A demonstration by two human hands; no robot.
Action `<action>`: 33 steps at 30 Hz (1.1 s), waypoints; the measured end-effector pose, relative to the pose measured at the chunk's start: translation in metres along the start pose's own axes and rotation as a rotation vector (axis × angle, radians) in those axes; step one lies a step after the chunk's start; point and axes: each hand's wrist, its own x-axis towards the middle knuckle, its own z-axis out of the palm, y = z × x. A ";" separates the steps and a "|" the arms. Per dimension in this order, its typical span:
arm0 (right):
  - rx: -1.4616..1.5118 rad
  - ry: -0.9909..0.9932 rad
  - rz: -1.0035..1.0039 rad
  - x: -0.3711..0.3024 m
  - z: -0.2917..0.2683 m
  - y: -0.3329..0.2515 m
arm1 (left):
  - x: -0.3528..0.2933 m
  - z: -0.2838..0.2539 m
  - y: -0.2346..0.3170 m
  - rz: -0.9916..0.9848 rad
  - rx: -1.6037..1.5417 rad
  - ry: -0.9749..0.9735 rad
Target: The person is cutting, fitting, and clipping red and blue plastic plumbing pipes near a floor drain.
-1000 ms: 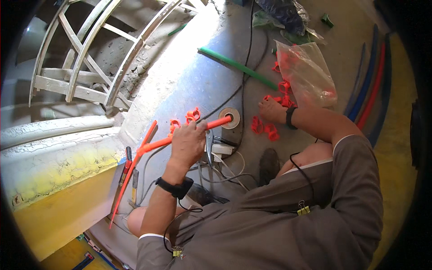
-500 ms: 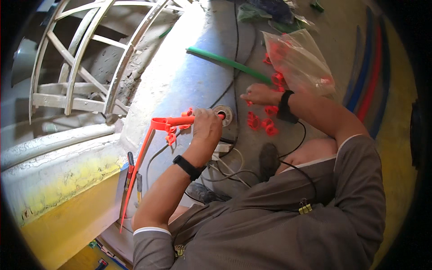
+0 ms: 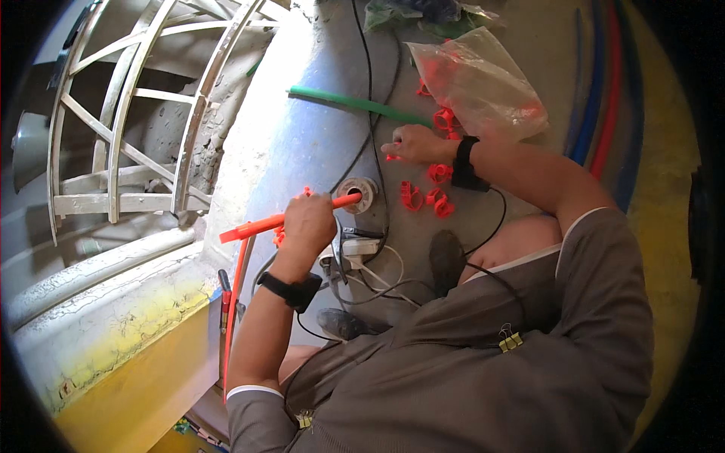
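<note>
Left hand (image 3: 308, 225) is wrapped tight around an orange pipe (image 3: 260, 226), fist closed on it about midway. The pipe runs roughly level, one end poking out left of the fist, the other end sticking out right and landing just beside a white tape roll (image 3: 356, 193) on the grey floor (image 3: 302, 143). There's a black watch on that wrist.

Right hand (image 3: 418, 143) is farther out and to the right, fingers curled down on a small red clip (image 3: 393, 157) on the floor; looks like a pinch, though I can't really tell how firm. More red clips (image 3: 424, 197) lie loose just near of that hand, and a clear plastic bag (image 3: 483, 79) with more of them sits beyond it. A green pipe (image 3: 355, 103) lies on the floor to the far left of the right hand. Black and white cables (image 3: 377, 275) tangle near the shoes. A second orange pipe (image 3: 233, 302) runs down along the yellow ledge (image 3: 128, 392) on the left.
</note>
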 end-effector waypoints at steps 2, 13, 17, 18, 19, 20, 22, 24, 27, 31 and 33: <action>-0.048 0.084 -0.063 -0.002 -0.005 -0.003 | -0.010 0.000 -0.011 -0.078 -0.103 -0.003; 0.375 -0.148 0.189 0.004 -0.005 -0.014 | -0.028 0.022 -0.031 -0.062 -0.363 0.155; 0.398 -0.191 0.217 0.009 -0.003 -0.006 | -0.006 0.008 -0.003 -0.043 -0.077 0.007; 0.409 -0.209 0.228 0.011 -0.001 -0.002 | 0.002 0.007 0.005 -0.011 -0.012 -0.035; 0.420 -0.230 0.238 0.011 -0.001 -0.002 | 0.008 0.000 0.015 0.021 0.011 -0.066; 0.418 -0.230 0.239 0.010 -0.001 -0.001 | 0.017 0.002 0.021 0.021 0.009 -0.065; 0.424 -0.184 0.176 0.007 -0.001 -0.004 | 0.028 0.007 0.026 0.050 -0.020 -0.053; 0.311 -0.157 0.151 0.005 -0.003 -0.005 | 0.029 0.009 0.024 0.043 -0.018 -0.056; 0.217 -0.161 0.169 0.000 -0.009 -0.007 | 0.020 0.008 0.015 0.006 -0.046 -0.084; 0.169 -0.154 0.108 0.002 -0.005 0.009 | -0.014 -0.002 -0.011 -0.077 -0.136 -0.049; 0.236 -0.157 0.060 0.002 0.000 0.016 | -0.028 0.000 -0.022 -0.089 -0.203 -0.034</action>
